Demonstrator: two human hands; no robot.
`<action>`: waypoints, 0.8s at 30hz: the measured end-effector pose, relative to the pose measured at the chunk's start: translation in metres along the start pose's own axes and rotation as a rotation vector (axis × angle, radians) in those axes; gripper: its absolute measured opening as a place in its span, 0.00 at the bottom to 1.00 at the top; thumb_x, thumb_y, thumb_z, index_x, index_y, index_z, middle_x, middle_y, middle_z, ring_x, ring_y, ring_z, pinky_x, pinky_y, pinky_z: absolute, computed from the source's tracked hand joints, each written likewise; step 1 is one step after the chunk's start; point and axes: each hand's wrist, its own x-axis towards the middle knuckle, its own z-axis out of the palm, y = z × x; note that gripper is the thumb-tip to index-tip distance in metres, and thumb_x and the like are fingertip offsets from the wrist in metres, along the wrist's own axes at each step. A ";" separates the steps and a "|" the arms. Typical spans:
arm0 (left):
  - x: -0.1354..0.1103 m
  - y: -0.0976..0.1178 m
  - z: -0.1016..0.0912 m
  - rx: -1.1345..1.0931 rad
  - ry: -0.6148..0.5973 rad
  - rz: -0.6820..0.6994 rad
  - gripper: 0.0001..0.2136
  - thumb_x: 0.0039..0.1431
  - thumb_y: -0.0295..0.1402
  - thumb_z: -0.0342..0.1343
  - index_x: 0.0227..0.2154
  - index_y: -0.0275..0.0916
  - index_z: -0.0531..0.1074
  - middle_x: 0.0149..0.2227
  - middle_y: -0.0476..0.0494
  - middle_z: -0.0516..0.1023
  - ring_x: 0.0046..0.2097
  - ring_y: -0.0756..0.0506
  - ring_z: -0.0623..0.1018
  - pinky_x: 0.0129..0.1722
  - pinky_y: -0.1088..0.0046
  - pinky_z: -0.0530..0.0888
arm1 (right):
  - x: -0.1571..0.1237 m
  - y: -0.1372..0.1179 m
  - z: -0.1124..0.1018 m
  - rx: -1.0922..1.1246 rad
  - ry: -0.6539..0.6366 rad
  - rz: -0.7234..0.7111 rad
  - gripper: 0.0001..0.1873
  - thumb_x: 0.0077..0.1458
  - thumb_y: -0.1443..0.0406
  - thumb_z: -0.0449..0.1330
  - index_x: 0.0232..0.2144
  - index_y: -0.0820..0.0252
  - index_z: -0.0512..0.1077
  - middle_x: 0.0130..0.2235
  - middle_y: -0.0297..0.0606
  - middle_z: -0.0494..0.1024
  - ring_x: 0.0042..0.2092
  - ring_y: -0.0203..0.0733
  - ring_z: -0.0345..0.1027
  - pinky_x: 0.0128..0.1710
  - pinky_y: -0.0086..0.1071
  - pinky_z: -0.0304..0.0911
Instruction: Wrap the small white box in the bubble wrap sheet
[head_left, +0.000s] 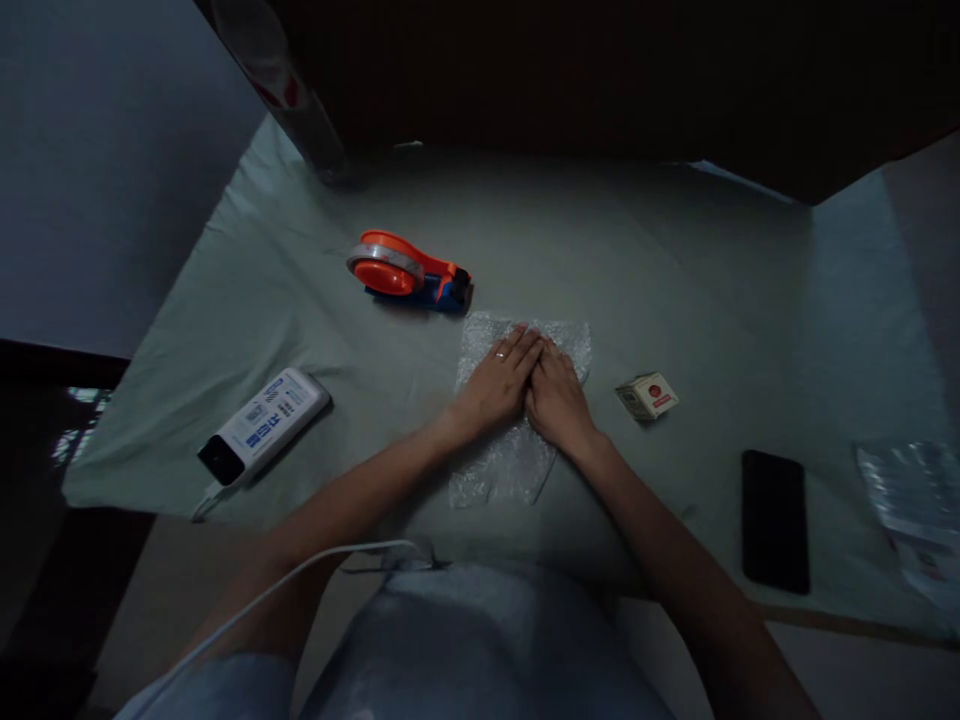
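Both my hands lie flat, side by side, on a sheet of clear bubble wrap (504, 468) spread on a pale green cloth (637, 260). My left hand (499, 382), with a ring on one finger, has its fingers stretched out together. My right hand (556, 398) presses down next to it, fingers extended and touching the left hand's fingertips. Neither hand holds anything. A small white box with a red mark (647, 396) sits just right of my right hand.
An orange and blue tape dispenser (409, 272) lies beyond the wrap to the left. A white power bank with a cable (264, 426) is at the left, a black phone (775, 520) at the right, and a plastic packet (911, 500) at the far right edge.
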 end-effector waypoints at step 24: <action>-0.057 0.023 0.002 0.056 -0.184 0.037 0.48 0.49 0.65 0.46 0.64 0.33 0.48 0.67 0.28 0.43 0.68 0.30 0.42 0.63 0.47 0.46 | -0.094 0.016 -0.051 -0.071 -0.110 -0.124 0.13 0.55 0.58 0.58 0.37 0.61 0.75 0.39 0.46 0.78 0.48 0.53 0.68 0.59 0.55 0.50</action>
